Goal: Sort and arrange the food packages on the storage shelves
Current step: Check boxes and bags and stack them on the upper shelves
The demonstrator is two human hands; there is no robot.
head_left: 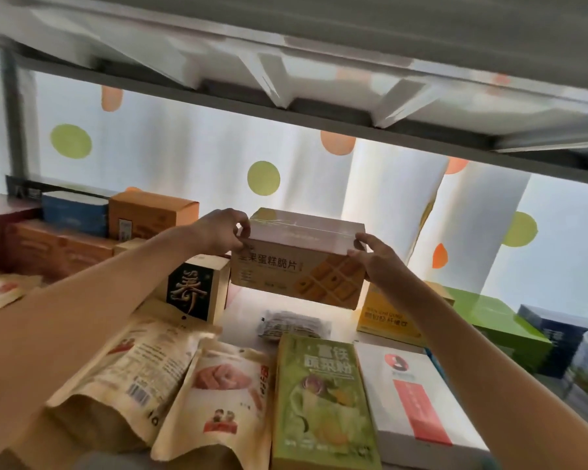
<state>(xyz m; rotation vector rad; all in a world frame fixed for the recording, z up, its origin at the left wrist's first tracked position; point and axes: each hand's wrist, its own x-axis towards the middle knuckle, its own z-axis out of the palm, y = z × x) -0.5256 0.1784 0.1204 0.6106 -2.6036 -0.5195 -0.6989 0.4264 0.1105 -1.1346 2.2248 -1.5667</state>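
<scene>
Two hands are seen raised above the shelf, and one orange biscuit box is held between them, clear of the shelf surface. The box's left end is gripped by the left hand, fingers curled over the top edge. The right end is pinched by the right hand, thumb on top.

Directly below the box, a small dark wrapped packet is lying flat. Just below the left hand, a black box with gold lettering is standing upright. Below the right hand, a yellow box is partly hidden by the forearm. Nearer than both hands, two beige pouches, a green box and a white box with a red stripe are laid side by side.
</scene>
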